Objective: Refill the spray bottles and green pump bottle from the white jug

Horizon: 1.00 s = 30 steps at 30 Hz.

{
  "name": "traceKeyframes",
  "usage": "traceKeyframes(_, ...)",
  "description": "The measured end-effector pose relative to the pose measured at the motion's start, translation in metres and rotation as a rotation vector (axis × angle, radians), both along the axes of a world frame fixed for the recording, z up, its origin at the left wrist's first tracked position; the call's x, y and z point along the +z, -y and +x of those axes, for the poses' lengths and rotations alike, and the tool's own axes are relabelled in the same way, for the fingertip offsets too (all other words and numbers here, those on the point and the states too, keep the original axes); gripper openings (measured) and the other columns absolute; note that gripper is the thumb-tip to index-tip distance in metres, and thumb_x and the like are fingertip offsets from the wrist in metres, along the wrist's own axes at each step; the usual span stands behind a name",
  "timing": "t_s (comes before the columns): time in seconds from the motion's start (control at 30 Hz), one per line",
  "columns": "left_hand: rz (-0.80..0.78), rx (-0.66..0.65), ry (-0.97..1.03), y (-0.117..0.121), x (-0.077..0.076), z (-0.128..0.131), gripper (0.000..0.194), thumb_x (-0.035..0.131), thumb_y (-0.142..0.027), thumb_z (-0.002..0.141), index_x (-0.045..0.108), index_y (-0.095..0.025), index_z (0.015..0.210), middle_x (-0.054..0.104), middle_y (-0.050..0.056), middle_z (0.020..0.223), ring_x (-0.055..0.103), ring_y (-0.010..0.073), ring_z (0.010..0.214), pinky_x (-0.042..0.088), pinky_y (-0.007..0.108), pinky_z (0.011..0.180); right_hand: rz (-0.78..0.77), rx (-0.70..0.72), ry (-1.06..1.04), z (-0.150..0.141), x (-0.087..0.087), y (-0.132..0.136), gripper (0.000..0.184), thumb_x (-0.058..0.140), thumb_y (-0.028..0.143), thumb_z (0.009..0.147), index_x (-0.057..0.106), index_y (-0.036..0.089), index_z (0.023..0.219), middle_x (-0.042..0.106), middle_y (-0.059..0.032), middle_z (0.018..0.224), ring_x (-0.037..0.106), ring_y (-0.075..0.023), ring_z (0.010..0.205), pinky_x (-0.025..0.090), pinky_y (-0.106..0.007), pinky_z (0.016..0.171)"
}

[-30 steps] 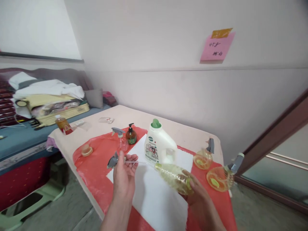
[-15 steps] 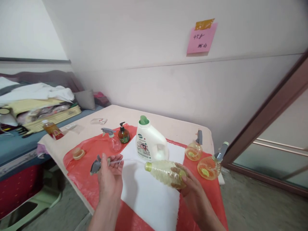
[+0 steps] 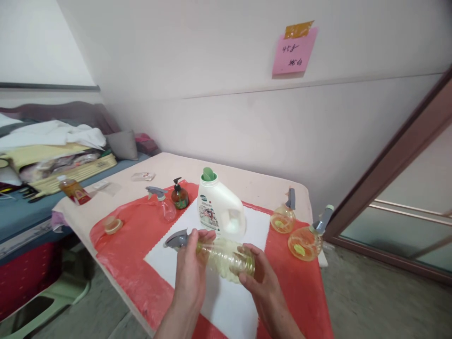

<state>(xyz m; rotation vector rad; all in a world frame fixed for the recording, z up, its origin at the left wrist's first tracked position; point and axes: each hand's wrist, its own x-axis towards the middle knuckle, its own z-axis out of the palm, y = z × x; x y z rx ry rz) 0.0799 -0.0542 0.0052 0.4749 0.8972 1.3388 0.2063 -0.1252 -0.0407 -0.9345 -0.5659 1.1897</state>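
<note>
My right hand (image 3: 259,278) grips the base of a clear yellowish ribbed bottle (image 3: 226,256), held on its side above the white cloth (image 3: 212,292). At the bottle's neck my left hand (image 3: 190,273) is closed round a grey trigger spray head (image 3: 176,239), which sits against the opening. A white detergent jug with a green cap (image 3: 219,207) stands just behind.
On the red sheet (image 3: 123,245) stand a small clear spray bottle (image 3: 163,203), a dark pump bottle (image 3: 180,195), a lid (image 3: 113,225) and two round yellow spray bottles (image 3: 282,217) (image 3: 305,241). An orange bottle (image 3: 72,189) stands at the table's left corner. A bed with piled bedding (image 3: 52,141) lies left, a door frame (image 3: 388,169) right.
My left hand brought the spray head with its tube rightwards into the bottle's neck. The two hands have come close together, and the bottle shifted left.
</note>
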Motion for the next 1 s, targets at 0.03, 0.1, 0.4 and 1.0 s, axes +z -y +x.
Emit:
traceKeyframes(0.03,-0.009,-0.011,0.014,0.001,0.001,0.000,0.037,0.071,-0.050,0.074,0.067,-0.015,0.086,0.072,0.010,0.093,0.066,0.0244,0.096,0.050,0.035,0.082,0.010,-0.007,0.001,-0.002,-0.001,0.001,0.064,0.086,0.038,0.057,0.057,0.031,0.114,0.061,-0.0055,0.118,0.056,-0.0292,0.112,0.047,-0.043,0.092)
traceKeyframes(0.1,-0.028,-0.037,0.040,0.000,0.003,-0.002,0.037,0.069,-0.051,0.075,0.067,-0.015,0.086,0.072,0.011,0.093,0.066,0.0248,0.096,0.050,0.035,0.082,0.036,-0.029,0.019,-0.005,-0.001,0.003,0.065,0.086,0.037,0.057,0.056,0.032,0.114,0.062,-0.0050,0.117,0.056,-0.0289,0.113,0.046,-0.043,0.093)
traceKeyframes(0.4,-0.105,-0.118,0.036,-0.001,0.004,-0.004,0.038,0.066,-0.050,0.077,0.067,-0.016,0.095,0.073,0.012,0.098,0.067,0.0247,0.093,0.050,0.035,0.078,0.110,-0.096,0.088,-0.011,0.011,0.009,0.062,0.085,0.037,0.058,0.056,0.035,0.113,0.062,-0.0026,0.117,0.056,-0.0260,0.111,0.048,-0.038,0.091)
traceKeyframes(1.0,-0.045,-0.009,-0.032,-0.006,0.002,-0.011,0.028,0.071,-0.042,0.073,0.062,-0.015,0.071,0.071,0.008,0.082,0.067,0.0234,0.086,0.051,0.034,0.077,-0.130,0.346,-0.053,-0.017,-0.024,0.001,0.078,0.070,0.067,0.065,0.046,0.021,0.124,0.069,-0.0119,0.100,0.060,-0.0121,0.043,0.040,-0.022,0.037)
